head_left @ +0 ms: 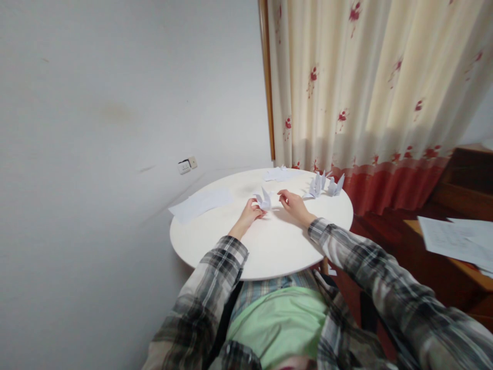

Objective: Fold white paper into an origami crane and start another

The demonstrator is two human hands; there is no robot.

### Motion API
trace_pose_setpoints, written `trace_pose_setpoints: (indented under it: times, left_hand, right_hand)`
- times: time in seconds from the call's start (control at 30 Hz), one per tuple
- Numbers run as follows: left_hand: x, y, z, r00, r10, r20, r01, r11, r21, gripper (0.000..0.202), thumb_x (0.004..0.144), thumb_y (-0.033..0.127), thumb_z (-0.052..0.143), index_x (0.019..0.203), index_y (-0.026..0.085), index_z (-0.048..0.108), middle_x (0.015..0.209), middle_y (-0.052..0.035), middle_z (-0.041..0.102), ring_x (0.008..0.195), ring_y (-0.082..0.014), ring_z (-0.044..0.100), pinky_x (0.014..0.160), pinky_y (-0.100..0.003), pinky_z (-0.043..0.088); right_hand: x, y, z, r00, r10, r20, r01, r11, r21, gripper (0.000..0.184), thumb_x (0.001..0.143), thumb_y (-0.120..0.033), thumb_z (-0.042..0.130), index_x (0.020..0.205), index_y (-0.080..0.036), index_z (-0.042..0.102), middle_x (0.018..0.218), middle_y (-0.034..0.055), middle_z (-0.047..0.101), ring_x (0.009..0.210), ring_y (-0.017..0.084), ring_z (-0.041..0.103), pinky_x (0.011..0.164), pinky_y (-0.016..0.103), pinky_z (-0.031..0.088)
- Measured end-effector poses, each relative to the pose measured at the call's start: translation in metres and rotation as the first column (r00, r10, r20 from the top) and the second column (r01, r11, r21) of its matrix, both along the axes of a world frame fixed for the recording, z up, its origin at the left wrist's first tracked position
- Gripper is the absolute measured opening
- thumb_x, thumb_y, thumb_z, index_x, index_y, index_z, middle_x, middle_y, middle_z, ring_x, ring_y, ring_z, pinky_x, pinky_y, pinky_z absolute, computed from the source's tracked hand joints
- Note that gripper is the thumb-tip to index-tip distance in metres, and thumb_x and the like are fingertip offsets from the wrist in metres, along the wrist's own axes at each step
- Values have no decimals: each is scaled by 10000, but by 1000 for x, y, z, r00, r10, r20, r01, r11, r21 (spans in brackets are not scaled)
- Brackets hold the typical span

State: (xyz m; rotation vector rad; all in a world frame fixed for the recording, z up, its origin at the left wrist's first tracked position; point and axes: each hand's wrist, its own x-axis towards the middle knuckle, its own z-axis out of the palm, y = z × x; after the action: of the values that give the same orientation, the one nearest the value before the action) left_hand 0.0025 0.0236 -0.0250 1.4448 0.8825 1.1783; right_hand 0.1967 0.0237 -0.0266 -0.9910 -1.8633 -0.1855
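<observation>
A folded white paper crane (264, 199) stands near the middle of the round white table (265, 257). My left hand (251, 215) is closed around the crane's left and lower side, with the pointed wings rising above the fingers. To the right of the crane is my right hand (296, 204), its fingers curled in and apart from the crane. Whether anything small is between those fingertips is hidden. Several more paper cranes (316, 186) are grouped at the table's right side, beyond my right hand, and one crane (336, 186) sits at the right end.
White paper sheets (202, 203) lie at the table's left edge, and more paper pieces (279, 173) at the far edge. A wall with a socket (184, 167) borders the left. A flowered curtain (339, 103) hangs behind. Written papers (454, 239) rest on wooden furniture at right.
</observation>
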Motion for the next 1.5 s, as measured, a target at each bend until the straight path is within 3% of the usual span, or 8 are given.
trace_pose_setpoints:
  times: [0.23, 0.33, 0.47, 0.6, 0.97, 1.27, 1.5]
  left_hand:
    - [0, 0, 0, 994, -110, -28, 108, 993, -37, 410, 589, 103, 640, 951, 151, 452, 723, 2, 611, 625, -93, 580, 591, -198, 414]
    - [-1, -1, 1, 982, -186, -44, 184, 982, -48, 372, 625, 199, 660, 959, 131, 510, 704, -9, 600, 608, -91, 559, 569, -196, 396]
    - [-4, -1, 3, 960, -281, 7, 281, 956, -86, 318, 648, 261, 663, 916, 120, 566, 667, -8, 567, 571, -75, 517, 561, -194, 378]
    - [-6, 1, 2, 970, -229, 86, 239, 964, -120, 249, 637, 224, 665, 855, 133, 584, 686, -6, 550, 593, -73, 504, 569, -189, 387]
    - [-7, 6, 1, 961, -147, 234, 183, 973, -139, 216, 610, 227, 690, 775, 130, 589, 684, 2, 530, 605, -70, 487, 562, -180, 399]
    - [-8, 6, 2, 974, -131, 183, 152, 983, -104, 228, 624, 224, 677, 818, 131, 602, 717, -7, 562, 604, -64, 495, 574, -187, 394]
    - [-5, 6, -1, 997, -76, 28, 77, 996, -51, 390, 626, 246, 659, 987, 145, 553, 765, -22, 611, 623, -86, 550, 553, -188, 380]
  right_hand:
    - [3, 5, 1, 998, 12, 64, -20, 992, 126, 360, 730, -76, 480, 1081, -154, 505, 1058, 115, 554, 1012, 228, 464, 875, 382, 400]
    - [4, 4, 2, 992, 37, 122, -52, 991, 121, 464, 690, -41, 496, 1134, -174, 482, 1122, 112, 523, 1055, 235, 442, 903, 407, 389]
    - [2, 3, 1, 985, 64, 161, -76, 994, 74, 471, 677, 4, 446, 1111, -174, 487, 1078, 104, 540, 1006, 210, 487, 857, 359, 422]
    - [1, 3, 0, 985, 95, 146, -103, 994, 47, 372, 720, -26, 423, 1055, -175, 490, 1006, 84, 555, 932, 179, 529, 780, 297, 446]
    - [1, -2, 5, 983, 155, 103, -167, 978, 126, 167, 836, -144, 423, 931, -185, 554, 994, 82, 582, 926, 161, 553, 788, 286, 454]
    - [0, 0, 6, 984, 155, 92, -164, 982, 99, 169, 843, -210, 459, 806, -180, 621, 946, 98, 613, 875, 179, 568, 775, 307, 455]
    - [-1, 2, 2, 991, 115, 64, -119, 992, 50, 138, 843, -212, 456, 779, -162, 567, 739, 60, 584, 693, 149, 528, 645, 257, 416]
